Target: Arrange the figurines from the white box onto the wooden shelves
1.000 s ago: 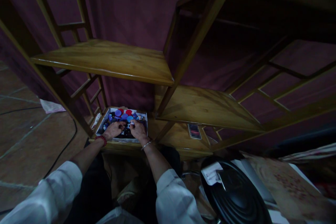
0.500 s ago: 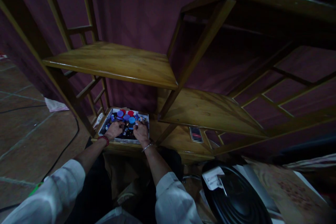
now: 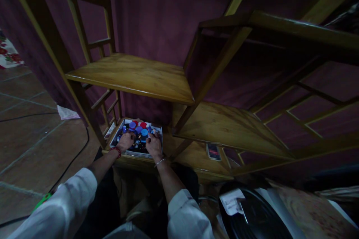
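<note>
A shallow white box [image 3: 121, 152] stands on the lowest wooden shelf, holding several small items with blue, purple and red round caps [image 3: 144, 132]. My left hand [image 3: 125, 140] lies over the box's left half, fingers down among the items. At the box's right half, my right hand [image 3: 153, 142] has its fingers curled in the contents. In the dim light I cannot make out whether either hand grips anything. Both wrists wear bracelets, the left one red.
A wooden shelving unit rises ahead, with a middle shelf [image 3: 134, 76] just above the box and a lower shelf [image 3: 230, 127] to the right. A black round object [image 3: 252, 216] with a white label sits at bottom right. A cable [image 3: 75, 157] runs across the tiled floor on the left.
The view has shifted left and upward, so the shelves sit lower and further right in the picture. Both hands stay in the box; the right hand has edged a little to the right.
</note>
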The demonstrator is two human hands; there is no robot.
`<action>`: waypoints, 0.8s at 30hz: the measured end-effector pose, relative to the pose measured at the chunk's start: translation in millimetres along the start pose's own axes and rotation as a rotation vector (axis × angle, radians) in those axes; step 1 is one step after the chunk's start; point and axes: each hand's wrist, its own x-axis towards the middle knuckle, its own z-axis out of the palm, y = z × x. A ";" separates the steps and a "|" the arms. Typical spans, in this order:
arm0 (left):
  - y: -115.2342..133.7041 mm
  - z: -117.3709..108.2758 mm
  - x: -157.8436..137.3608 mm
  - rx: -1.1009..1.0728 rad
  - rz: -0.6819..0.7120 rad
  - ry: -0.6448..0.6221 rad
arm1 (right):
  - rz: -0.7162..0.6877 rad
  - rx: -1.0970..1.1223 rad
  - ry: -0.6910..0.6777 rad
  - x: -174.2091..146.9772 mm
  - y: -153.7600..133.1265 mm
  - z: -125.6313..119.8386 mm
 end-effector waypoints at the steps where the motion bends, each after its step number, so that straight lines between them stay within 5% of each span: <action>1: -0.7 0.8 0.9 0.003 -0.005 0.000 | -0.004 0.000 0.006 -0.2 -0.2 -0.4; 24: 1.3 2.7 -0.7 -0.006 0.033 -0.055 | -0.028 -0.029 -0.023 0.1 0.0 0.0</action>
